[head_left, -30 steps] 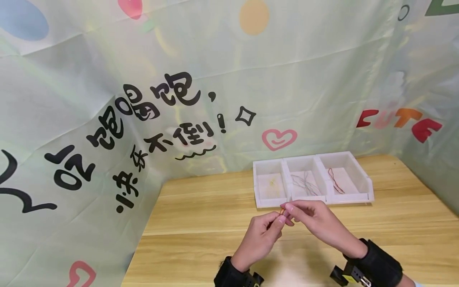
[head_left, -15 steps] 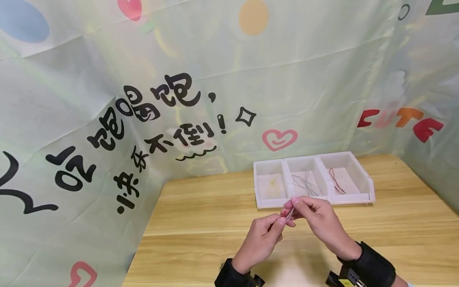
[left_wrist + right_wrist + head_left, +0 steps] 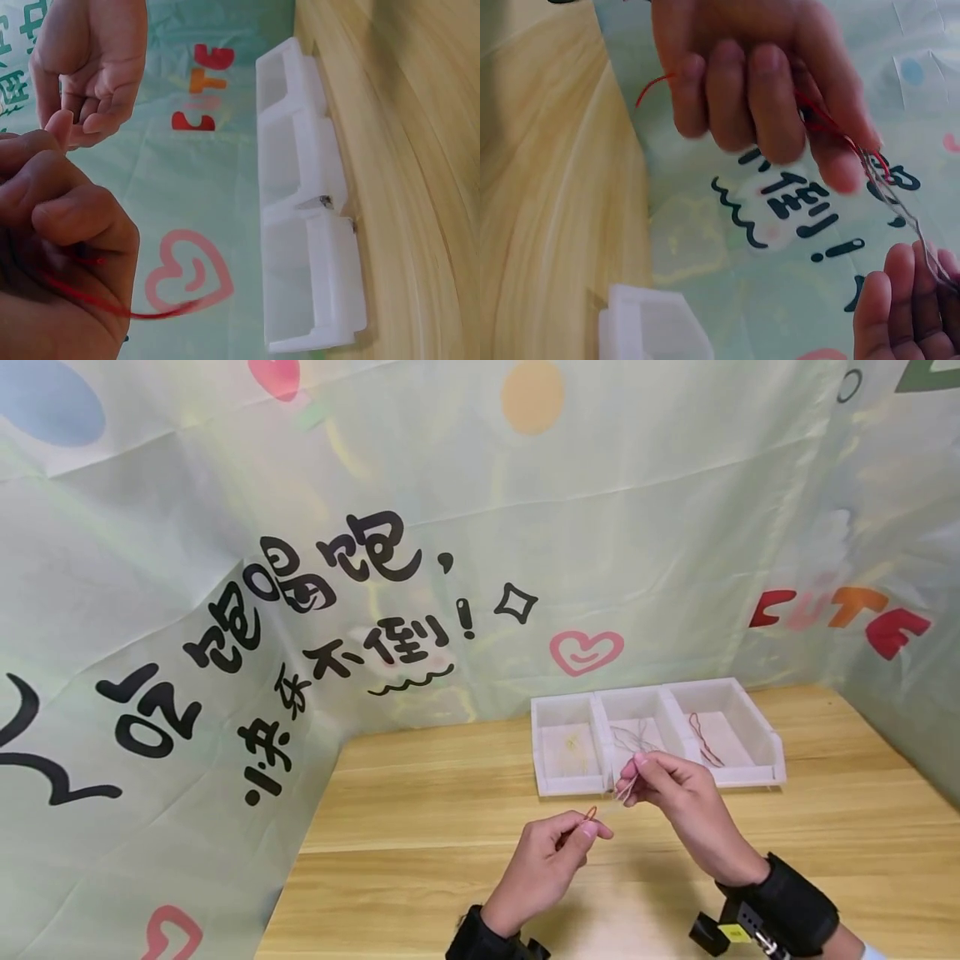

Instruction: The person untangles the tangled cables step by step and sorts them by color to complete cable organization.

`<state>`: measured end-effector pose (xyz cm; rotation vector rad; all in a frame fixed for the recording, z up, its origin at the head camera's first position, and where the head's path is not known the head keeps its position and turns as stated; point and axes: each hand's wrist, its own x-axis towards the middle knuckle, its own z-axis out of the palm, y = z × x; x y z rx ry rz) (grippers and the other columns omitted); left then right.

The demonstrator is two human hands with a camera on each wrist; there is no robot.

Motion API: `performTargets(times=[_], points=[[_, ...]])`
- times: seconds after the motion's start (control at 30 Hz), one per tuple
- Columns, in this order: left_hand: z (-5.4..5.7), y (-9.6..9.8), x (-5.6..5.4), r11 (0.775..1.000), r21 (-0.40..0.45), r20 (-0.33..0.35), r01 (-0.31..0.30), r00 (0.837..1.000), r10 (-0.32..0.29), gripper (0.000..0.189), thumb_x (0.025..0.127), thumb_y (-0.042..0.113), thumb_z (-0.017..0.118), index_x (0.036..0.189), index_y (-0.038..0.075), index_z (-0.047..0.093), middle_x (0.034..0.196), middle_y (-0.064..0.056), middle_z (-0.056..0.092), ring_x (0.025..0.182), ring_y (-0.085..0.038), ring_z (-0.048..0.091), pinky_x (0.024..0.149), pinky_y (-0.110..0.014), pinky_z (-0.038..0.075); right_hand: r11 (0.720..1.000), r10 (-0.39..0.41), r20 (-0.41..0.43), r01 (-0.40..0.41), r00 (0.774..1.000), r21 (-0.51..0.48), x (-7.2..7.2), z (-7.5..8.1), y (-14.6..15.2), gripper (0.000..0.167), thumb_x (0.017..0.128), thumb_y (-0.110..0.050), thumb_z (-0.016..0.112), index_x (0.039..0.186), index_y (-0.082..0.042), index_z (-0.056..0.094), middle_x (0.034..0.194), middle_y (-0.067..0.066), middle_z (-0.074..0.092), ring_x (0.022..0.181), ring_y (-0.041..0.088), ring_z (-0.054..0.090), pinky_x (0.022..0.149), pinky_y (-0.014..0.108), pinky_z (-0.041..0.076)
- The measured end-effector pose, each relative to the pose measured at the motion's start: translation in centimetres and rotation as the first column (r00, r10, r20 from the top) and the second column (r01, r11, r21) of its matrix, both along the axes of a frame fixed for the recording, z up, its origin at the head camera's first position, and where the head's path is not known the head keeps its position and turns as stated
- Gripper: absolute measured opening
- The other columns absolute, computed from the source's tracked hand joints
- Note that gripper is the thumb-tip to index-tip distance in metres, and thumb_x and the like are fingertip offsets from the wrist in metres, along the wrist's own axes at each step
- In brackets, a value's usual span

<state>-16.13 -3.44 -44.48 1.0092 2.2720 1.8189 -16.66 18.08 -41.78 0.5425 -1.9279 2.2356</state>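
Above the table, my left hand [image 3: 543, 860] pinches a red string [image 3: 591, 812] between thumb and index finger, a small loop of it standing up from the fingertips. In the right wrist view the red string's tail trails out past the curled fingers of the left hand [image 3: 735, 90]. My right hand [image 3: 678, 797], up and to the right, pinches a pale grey string [image 3: 624, 791]. Doubled grey string [image 3: 900, 202] stretches between the two hands and meets the red string at the left fingertips. Whether it passes through the loop is too small to tell.
A white three-part tray [image 3: 573, 787] stands at the back of the wooden table [image 3: 420, 810]. From left to right its compartments hold yellow string [image 3: 572, 745], grey string [image 3: 626, 737] and red string [image 3: 703, 741]. A printed cloth [image 3: 637, 527] hangs behind and beside the table.
My right hand has moved right and slightly up, away from the left, drawing out the grey string. The left hand has stayed nearly in place with the red string.
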Motion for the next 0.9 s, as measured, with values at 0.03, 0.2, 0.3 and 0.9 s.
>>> performTargets(times=[0.03,0.2,0.3,0.9], points=[[0.0,-0.1,0.0,1.000,0.002,0.006,0.003,1.000,-0.003,0.031,0.109,0.029,0.048,0.108,0.010,0.073,0.062,0.006,0.042,0.048,-0.002,0.033,0.047,-0.019,0.030,1.000,-0.009,-0.002,0.009,1.000,0.001,-0.1,0.0,0.2,0.037,0.110,-0.016,0.044,0.105,0.020,0.056,0.095,0.009,0.065,0.085,0.017,0.065,0.078,0.030,0.055],[-0.3,-0.5,-0.1,1.000,-0.008,0.050,-0.012,0.999,0.012,0.032,0.108,0.032,0.050,0.107,0.010,0.073,0.063,0.007,0.043,0.050,-0.002,0.033,0.048,-0.018,0.029,0.997,-0.076,0.009,0.076,0.997,-0.007,-0.7,-0.1,1.0,0.034,0.109,-0.015,0.048,0.105,0.016,0.061,0.095,0.006,0.066,0.083,0.016,0.063,0.075,0.028,0.054],[-0.3,-0.8,-0.1,1.000,-0.016,0.064,-0.027,0.998,0.028,0.030,0.108,0.034,0.051,0.105,0.013,0.073,0.064,0.008,0.044,0.051,-0.002,0.033,0.049,-0.018,0.028,0.989,-0.143,0.011,0.143,0.990,-0.026,-1.3,-0.1,1.5,0.033,0.108,-0.016,0.051,0.104,0.014,0.063,0.093,0.005,0.065,0.080,0.016,0.059,0.070,0.026,0.052],[-0.5,-1.5,-0.2,0.999,-0.023,0.090,-0.046,0.995,0.048,0.029,0.107,0.034,0.052,0.104,0.014,0.073,0.064,0.008,0.045,0.052,-0.003,0.034,0.053,-0.018,0.030,0.806,-0.465,-0.034,0.438,0.885,0.398,-7.1,-3.4,6.0,0.044,0.102,-0.029,0.064,0.128,0.007,0.065,0.103,0.004,0.069,0.079,0.009,0.065,0.067,0.021,0.053]])
